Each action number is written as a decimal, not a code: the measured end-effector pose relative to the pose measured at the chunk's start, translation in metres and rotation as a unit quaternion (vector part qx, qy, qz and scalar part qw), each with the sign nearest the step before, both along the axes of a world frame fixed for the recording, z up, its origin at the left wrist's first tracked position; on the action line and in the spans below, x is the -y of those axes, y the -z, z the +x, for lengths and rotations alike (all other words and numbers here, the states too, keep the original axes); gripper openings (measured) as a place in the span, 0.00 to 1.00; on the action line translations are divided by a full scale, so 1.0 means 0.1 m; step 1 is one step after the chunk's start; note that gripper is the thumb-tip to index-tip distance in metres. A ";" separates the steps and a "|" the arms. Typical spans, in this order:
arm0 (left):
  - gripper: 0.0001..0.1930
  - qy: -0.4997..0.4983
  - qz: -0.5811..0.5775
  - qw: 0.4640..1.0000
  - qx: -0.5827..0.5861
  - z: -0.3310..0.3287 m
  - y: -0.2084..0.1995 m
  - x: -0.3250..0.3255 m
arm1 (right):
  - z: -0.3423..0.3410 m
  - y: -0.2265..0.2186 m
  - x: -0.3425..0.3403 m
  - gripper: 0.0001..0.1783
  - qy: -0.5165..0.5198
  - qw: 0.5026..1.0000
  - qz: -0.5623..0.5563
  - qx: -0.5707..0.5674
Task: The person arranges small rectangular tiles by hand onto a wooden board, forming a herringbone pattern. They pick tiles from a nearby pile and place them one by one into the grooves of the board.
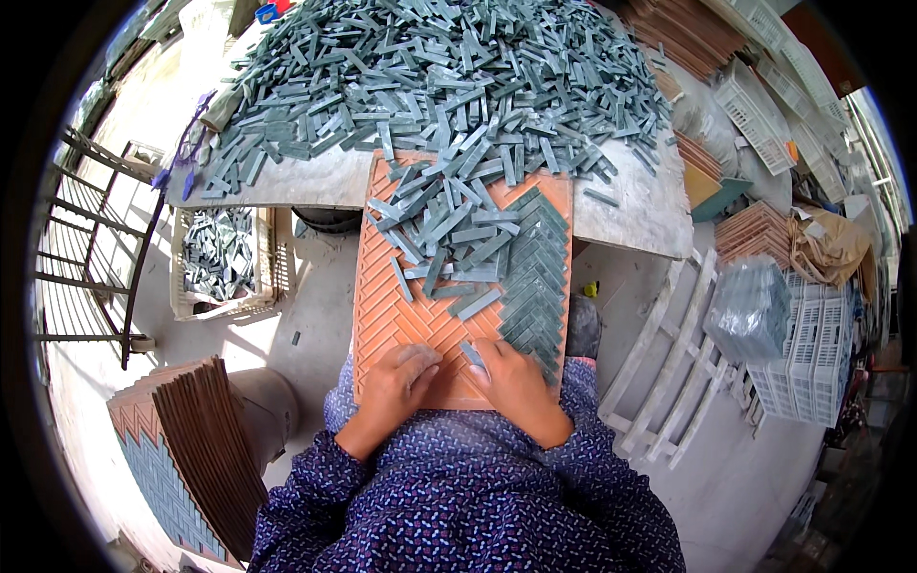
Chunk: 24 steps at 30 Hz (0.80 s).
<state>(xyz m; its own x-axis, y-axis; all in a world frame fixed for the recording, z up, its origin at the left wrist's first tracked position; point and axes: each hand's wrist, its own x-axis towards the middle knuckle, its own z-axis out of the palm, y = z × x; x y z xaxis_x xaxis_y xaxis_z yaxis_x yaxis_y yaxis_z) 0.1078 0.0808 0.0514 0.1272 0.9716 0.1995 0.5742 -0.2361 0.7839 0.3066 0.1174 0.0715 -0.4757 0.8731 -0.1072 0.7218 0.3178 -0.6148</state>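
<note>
An orange tray [382, 329] with herringbone grooves lies tilted across my lap and the table edge. Along its right side, grey-green stone strips [535, 277] sit in the grooves in a herringbone pattern. A loose heap of strips [449, 224] covers its upper middle. Over the lower right of the tray my right hand [511, 377] is closed on a small stone strip [471, 353], held between thumb and fingers. My left hand [396, 382] rests over the tray's lower left, fingers curled together with pale fingertips; anything inside them is hidden.
A big pile of stone strips [430, 67] covers the table [640, 205] ahead. A crate of strips [224, 306] stands at left, above stacked trays [196, 449]. To the right are a white slatted rack [659, 363], a plastic-wrapped stack [750, 296] and white crates [807, 353].
</note>
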 end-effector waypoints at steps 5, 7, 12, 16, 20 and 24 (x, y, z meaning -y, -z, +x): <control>0.06 -0.014 0.001 1.000 -0.008 -0.01 0.10 0.03 | 0.04 -0.03 0.04 0.21 -0.011 0.999 0.007 -0.033; 0.06 -0.014 -0.009 1.000 -0.004 0.00 0.08 0.01 | 0.05 0.01 -0.03 0.22 -0.037 0.997 0.015 -0.072; 0.04 -0.040 -0.044 0.998 0.003 0.06 0.07 -0.13 | 0.07 0.06 -0.05 0.23 -0.047 0.995 0.016 -0.085; 0.07 -0.035 0.007 0.999 -0.023 0.18 0.06 -0.41 | 0.03 0.13 -0.05 0.21 0.006 0.991 0.004 -0.132; 0.14 -0.020 0.068 0.990 -0.121 0.29 0.10 -0.61 | 0.03 0.05 -0.05 0.19 -0.004 0.998 0.002 -0.062; 0.17 -0.001 0.066 0.989 -0.131 0.30 0.09 -0.65 | 0.02 0.07 -0.06 0.16 0.004 0.996 0.012 -0.085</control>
<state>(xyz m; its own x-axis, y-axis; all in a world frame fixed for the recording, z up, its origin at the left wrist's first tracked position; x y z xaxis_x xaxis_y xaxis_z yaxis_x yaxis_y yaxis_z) 0.1375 0.1459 0.0421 0.1902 0.9397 0.2843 0.7538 -0.3253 0.5710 0.3082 0.1233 0.0641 -0.4787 0.8780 -0.0036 0.6099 0.3295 -0.7207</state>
